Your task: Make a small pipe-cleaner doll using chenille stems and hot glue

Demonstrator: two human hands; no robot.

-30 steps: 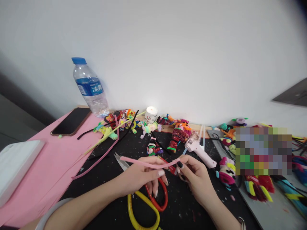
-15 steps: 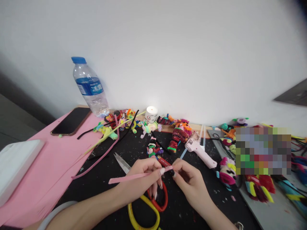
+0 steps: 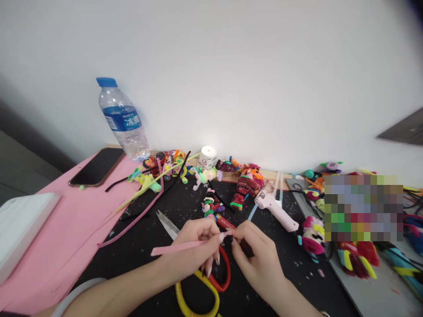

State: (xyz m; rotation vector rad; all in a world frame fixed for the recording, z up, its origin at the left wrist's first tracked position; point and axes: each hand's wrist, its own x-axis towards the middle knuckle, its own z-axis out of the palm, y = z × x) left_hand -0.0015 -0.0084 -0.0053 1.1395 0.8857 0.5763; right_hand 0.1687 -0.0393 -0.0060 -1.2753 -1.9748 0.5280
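Note:
A pink pipe cleaner (image 3: 175,249) is pinched between the thumb and fingers of my left hand (image 3: 200,240), its loose tail lying back over that hand toward the wrist. Its short front end reaches my right hand (image 3: 256,248), whose thumb and forefinger are closed on it. A small dark spot shows at the fingertips; I cannot tell what it is. Scissors (image 3: 180,295) with one yellow and one red handle lie partly beneath my left hand, blades pointing up and left. Just beyond my hands is a red pen-like stick (image 3: 225,222), partly hidden.
A pale pink glue gun (image 3: 279,213) lies right of centre. Small pipe-cleaner figures (image 3: 246,189) line the wall, with a white paper cup (image 3: 208,157) among them. Left are a water bottle (image 3: 124,123), a phone (image 3: 97,166) and a white box (image 3: 26,229). More figures (image 3: 313,235) lie right.
My right hand has shifted slightly left and its fingers have curled in closer to my left fingertips at the pipe cleaner's front end. My left hand has barely moved.

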